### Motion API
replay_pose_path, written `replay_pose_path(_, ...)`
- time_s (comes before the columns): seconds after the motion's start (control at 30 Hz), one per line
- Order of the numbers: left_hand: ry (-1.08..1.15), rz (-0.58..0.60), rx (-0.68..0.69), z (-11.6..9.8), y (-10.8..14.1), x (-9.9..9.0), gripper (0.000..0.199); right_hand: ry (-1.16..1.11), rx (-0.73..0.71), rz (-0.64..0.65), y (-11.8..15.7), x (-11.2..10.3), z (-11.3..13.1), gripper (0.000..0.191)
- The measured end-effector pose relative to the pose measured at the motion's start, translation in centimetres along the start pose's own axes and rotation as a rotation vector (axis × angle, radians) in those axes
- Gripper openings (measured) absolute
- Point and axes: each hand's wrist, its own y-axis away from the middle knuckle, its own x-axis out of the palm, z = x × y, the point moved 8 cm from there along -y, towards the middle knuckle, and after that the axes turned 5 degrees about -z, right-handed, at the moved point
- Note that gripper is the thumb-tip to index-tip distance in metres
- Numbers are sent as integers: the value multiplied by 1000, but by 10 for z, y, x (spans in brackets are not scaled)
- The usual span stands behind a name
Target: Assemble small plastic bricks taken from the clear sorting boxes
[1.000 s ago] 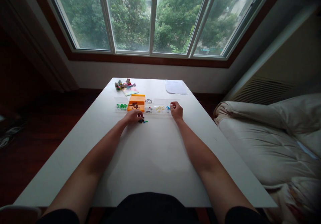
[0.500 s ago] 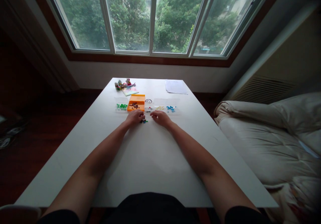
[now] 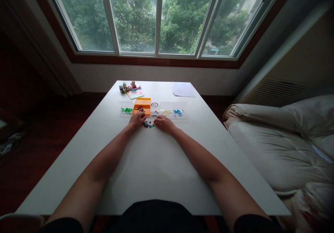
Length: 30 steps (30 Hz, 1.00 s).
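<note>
Small mixed-colour beads or bricks (image 3: pixel 148 125), too small to name surely, lie in a loose pile on the white table (image 3: pixel 161 167). My left hand (image 3: pixel 137 120) rests just left of the pile, fingers bent but apart, with nothing visible in it. On the other side, my right hand (image 3: pixel 165 123) reaches in with its fingertips at the pile's right edge; the fingers look apart and I see nothing held. Behind my left hand stands an open orange box (image 3: pixel 142 102) with brown pieces (image 3: pixel 139 109) in it.
Clear trays beside the box hold green pieces (image 3: pixel 126 110), yellow pieces (image 3: pixel 166 112) and blue pieces (image 3: pixel 178 112). Small toy figures (image 3: pixel 127 87) stand on the far left of the table, near a colourful booklet (image 3: pixel 135 94). White paper (image 3: pixel 183 89) lies at the far right.
My left hand has shifted slightly left, uncovering more of the pile. My right hand has come slightly left, closer to the pieces. The pile looks more spread out.
</note>
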Motion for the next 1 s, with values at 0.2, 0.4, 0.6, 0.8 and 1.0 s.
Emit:
replay_pose_path(0.2,22,-4,23,-1,0,1,25,23,97,-15,0,-3,-12,12)
replay_pose_path(0.4,12,2,40,-5,1,2,25,38,187,-16,2,-9,-19,10)
replay_pose_path(0.6,25,32,93,-18,3,2,23,65,244,-45,3,-19,-20,4)
replay_pose_path(0.8,71,103,187,-37,7,4,17,-59,404,-228,8,-32,-37,8)
replay_pose_path(1.0,85,168,300,-57,15,7,15,-229,594,-517,23,-53,-74,23)
